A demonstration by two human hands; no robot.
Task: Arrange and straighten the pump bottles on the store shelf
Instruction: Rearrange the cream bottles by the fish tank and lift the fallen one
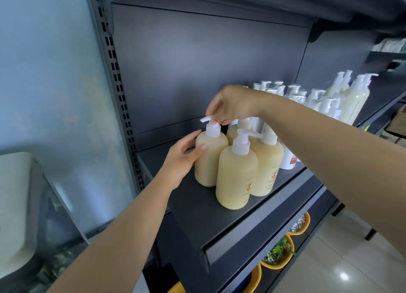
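Several cream-yellow pump bottles with white pumps stand grouped on the dark shelf (197, 207). My left hand (183, 155) wraps the side of the leftmost bottle (209, 158). My right hand (230, 104) pinches that bottle's white pump head (208, 119), whose spout points left. A second bottle (236, 178) stands in front, spout to the right, and a third bottle (267, 163) stands right of it. A fourth bottle is mostly hidden behind them, under my right hand.
More white and pale pump bottles (316, 99) crowd the shelf further right, with tall ones (356, 97) at the far end. Yellow bowls (280, 253) sit on a lower shelf. A slotted upright (123, 108) bounds the shelf on the left.
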